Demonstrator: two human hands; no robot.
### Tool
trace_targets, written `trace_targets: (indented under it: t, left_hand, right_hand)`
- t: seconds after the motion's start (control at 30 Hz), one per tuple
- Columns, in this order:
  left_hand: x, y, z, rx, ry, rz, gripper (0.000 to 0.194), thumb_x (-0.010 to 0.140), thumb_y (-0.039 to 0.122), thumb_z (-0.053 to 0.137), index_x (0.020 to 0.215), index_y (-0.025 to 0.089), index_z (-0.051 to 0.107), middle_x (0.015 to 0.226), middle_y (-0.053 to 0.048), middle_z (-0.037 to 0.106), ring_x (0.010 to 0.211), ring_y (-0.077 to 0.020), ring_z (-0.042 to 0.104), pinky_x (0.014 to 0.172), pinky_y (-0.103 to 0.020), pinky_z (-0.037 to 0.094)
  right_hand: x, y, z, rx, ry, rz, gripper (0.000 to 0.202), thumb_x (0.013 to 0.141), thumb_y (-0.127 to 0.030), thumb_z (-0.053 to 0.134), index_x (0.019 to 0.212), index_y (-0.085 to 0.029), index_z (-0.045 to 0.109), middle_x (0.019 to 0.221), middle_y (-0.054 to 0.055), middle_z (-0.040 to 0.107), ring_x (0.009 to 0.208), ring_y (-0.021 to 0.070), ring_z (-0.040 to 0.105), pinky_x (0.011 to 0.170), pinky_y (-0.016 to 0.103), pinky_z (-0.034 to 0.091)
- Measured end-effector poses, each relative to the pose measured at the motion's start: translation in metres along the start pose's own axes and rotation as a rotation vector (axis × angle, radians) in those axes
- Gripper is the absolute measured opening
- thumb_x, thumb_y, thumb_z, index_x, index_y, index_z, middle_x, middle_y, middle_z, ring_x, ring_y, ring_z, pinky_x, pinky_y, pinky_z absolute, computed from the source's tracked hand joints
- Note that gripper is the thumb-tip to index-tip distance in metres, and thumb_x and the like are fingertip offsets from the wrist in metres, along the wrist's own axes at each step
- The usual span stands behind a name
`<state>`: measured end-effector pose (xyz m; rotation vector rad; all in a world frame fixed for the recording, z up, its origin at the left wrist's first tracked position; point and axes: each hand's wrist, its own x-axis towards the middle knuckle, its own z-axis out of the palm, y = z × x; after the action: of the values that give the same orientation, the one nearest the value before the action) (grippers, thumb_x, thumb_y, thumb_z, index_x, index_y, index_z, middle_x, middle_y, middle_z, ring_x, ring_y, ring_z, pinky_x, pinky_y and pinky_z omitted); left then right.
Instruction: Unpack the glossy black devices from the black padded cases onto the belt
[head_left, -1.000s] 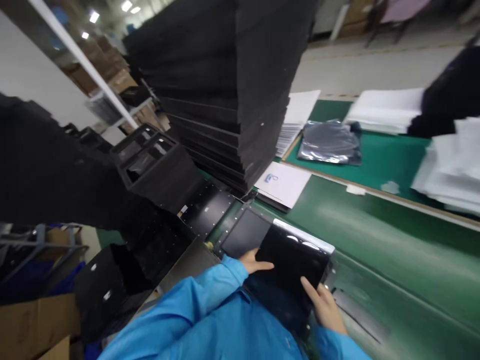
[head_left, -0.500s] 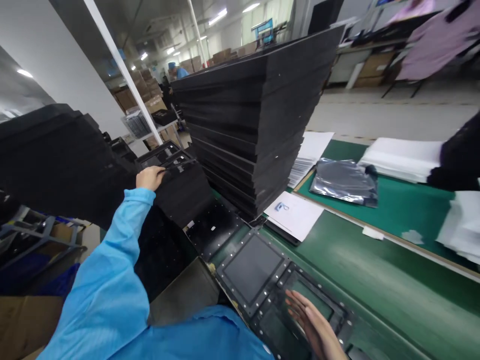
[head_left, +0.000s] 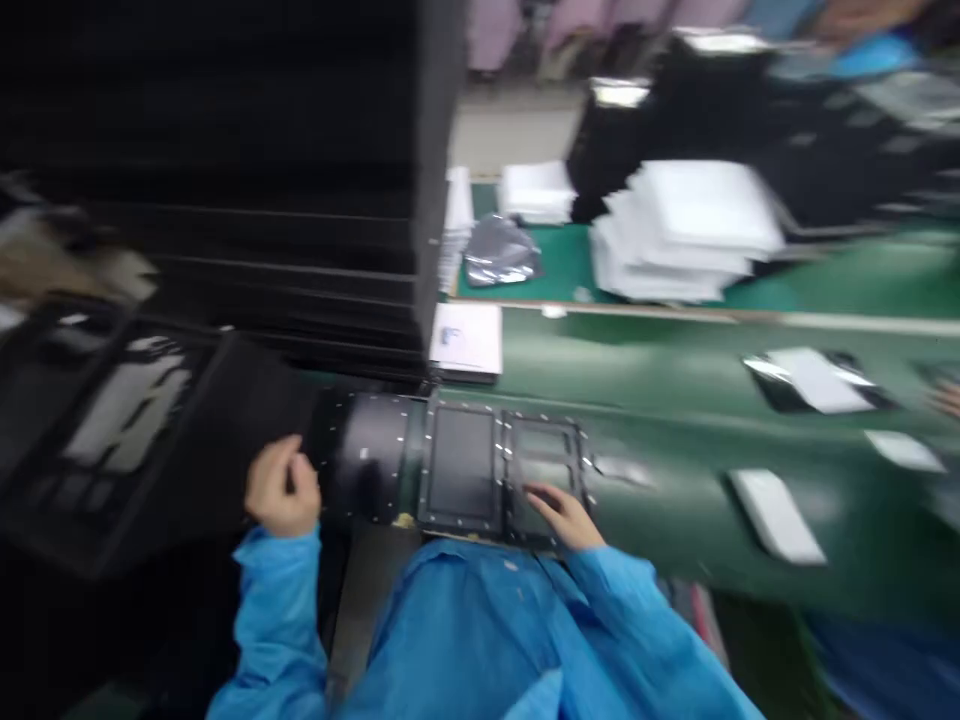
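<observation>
My left hand (head_left: pixel 283 487) hangs between a stack of black foam trays and a black plate (head_left: pixel 367 455) with light studs. Its fingers are curled in, and blur hides whatever may be in them. The top tray (head_left: pixel 131 410) of the low stack has cut-outs with pale parts in them. My right hand (head_left: pixel 562 515) is over a black studded frame (head_left: pixel 546 440) with rectangular windows, its fingers stretched out and nothing seen in them. Left of that frame lies a similar studded frame with a dark grey panel (head_left: pixel 463 462).
A tall stack of black trays (head_left: pixel 300 230) rises at the left. White sheets (head_left: pixel 697 225) and a silvery bag (head_left: pixel 501 250) lie on the far green shelf. A white box (head_left: pixel 778 515) sits on the green belt (head_left: pixel 667 500). Part of another person's hand (head_left: pixel 949 398) shows at right.
My view has swung right and down. My left hand has come off the top tray's edge and back toward my body. My right hand remains over the windowed frame.
</observation>
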<state>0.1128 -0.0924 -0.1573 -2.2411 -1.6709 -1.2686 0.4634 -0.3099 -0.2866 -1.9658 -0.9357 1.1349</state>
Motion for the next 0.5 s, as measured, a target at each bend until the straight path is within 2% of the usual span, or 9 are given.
trace_targets:
  t: [0.03, 0.1, 0.13, 0.17, 0.2, 0.23, 0.3, 0.4, 0.5]
  left_hand:
    - [-0.027, 0.020, 0.030, -0.122, -0.202, 0.029, 0.034, 0.089, 0.034, 0.046, 0.105, 0.015, 0.068, 0.103, -0.016, 0.070, 0.102, -0.0270, 0.063, 0.095, -0.041, 0.048]
    - [-0.085, 0.066, 0.083, -0.168, -0.761, 0.078, 0.043, 0.084, 0.037, 0.054, 0.119, 0.015, 0.064, 0.130, -0.018, 0.058, 0.124, -0.0335, 0.051, 0.104, -0.050, 0.041]
    - [-0.112, 0.087, 0.104, -0.121, -0.996, 0.097, 0.053, 0.081, 0.039, 0.058, 0.128, 0.015, 0.058, 0.141, -0.018, 0.049, 0.132, -0.0373, 0.041, 0.106, -0.056, 0.036]
    - [-0.135, 0.106, 0.121, -0.052, -1.178, 0.130, 0.064, 0.078, 0.040, 0.062, 0.135, 0.014, 0.051, 0.148, -0.019, 0.039, 0.138, -0.0410, 0.031, 0.108, -0.062, 0.029]
    - [-0.155, 0.121, 0.135, 0.019, -1.294, 0.165, 0.074, 0.076, 0.043, 0.064, 0.141, 0.013, 0.044, 0.153, -0.019, 0.030, 0.141, -0.0441, 0.022, 0.108, -0.066, 0.022]
    - [-0.170, 0.133, 0.145, 0.078, -1.354, 0.202, 0.082, 0.075, 0.045, 0.066, 0.144, 0.011, 0.038, 0.155, -0.020, 0.023, 0.142, -0.0465, 0.014, 0.108, -0.069, 0.017]
    - [-0.188, 0.146, 0.160, 0.142, -1.365, 0.267, 0.092, 0.073, 0.051, 0.066, 0.147, 0.009, 0.031, 0.157, -0.023, 0.015, 0.141, -0.0501, 0.005, 0.109, -0.069, 0.010]
    - [-0.196, 0.157, 0.176, 0.173, -1.332, 0.308, 0.097, 0.073, 0.058, 0.063, 0.148, 0.008, 0.028, 0.157, -0.025, 0.009, 0.140, -0.0524, 0.000, 0.109, -0.069, 0.008]
    - [-0.200, 0.176, 0.192, 0.179, -1.329, 0.334, 0.095, 0.075, 0.059, 0.061, 0.148, 0.008, 0.028, 0.157, -0.025, 0.007, 0.141, -0.0513, -0.003, 0.110, -0.066, 0.007]
  right_hand:
    - [0.000, 0.006, -0.003, -0.142, 0.111, 0.004, 0.051, 0.074, -0.056, 0.059, 0.105, -0.018, 0.071, 0.114, 0.015, 0.067, 0.113, 0.0348, 0.058, 0.103, 0.052, 0.040]
    - [-0.002, 0.021, -0.011, -0.423, 0.288, 0.120, 0.052, 0.077, -0.044, 0.058, 0.117, -0.012, 0.066, 0.131, 0.019, 0.056, 0.123, 0.0370, 0.050, 0.106, 0.052, 0.036]
    - [-0.004, 0.028, -0.014, -0.534, 0.309, 0.182, 0.053, 0.078, -0.040, 0.059, 0.123, -0.012, 0.063, 0.138, 0.020, 0.049, 0.126, 0.0377, 0.045, 0.107, 0.052, 0.035]
    - [-0.006, 0.035, -0.017, -0.619, 0.294, 0.233, 0.055, 0.079, -0.037, 0.059, 0.128, -0.012, 0.059, 0.144, 0.019, 0.043, 0.130, 0.0380, 0.041, 0.108, 0.051, 0.034]
    - [-0.009, 0.041, -0.020, -0.680, 0.257, 0.263, 0.056, 0.080, -0.036, 0.060, 0.132, -0.014, 0.056, 0.148, 0.016, 0.037, 0.133, 0.0378, 0.037, 0.108, 0.050, 0.033]
    - [-0.012, 0.046, -0.021, -0.719, 0.214, 0.272, 0.058, 0.081, -0.035, 0.060, 0.136, -0.017, 0.052, 0.151, 0.014, 0.033, 0.135, 0.0372, 0.033, 0.109, 0.050, 0.031]
    - [-0.016, 0.053, -0.025, -0.758, 0.170, 0.263, 0.062, 0.084, -0.034, 0.058, 0.142, -0.020, 0.044, 0.154, 0.009, 0.029, 0.138, 0.0353, 0.027, 0.110, 0.049, 0.029]
    - [-0.019, 0.061, -0.037, -0.751, 0.199, 0.264, 0.064, 0.087, -0.033, 0.054, 0.147, -0.020, 0.036, 0.155, 0.006, 0.027, 0.137, 0.0344, 0.028, 0.109, 0.048, 0.031]
    - [-0.017, 0.070, -0.061, -0.712, 0.228, 0.286, 0.064, 0.088, -0.034, 0.053, 0.147, -0.018, 0.035, 0.156, 0.007, 0.025, 0.133, 0.0359, 0.032, 0.107, 0.046, 0.032]
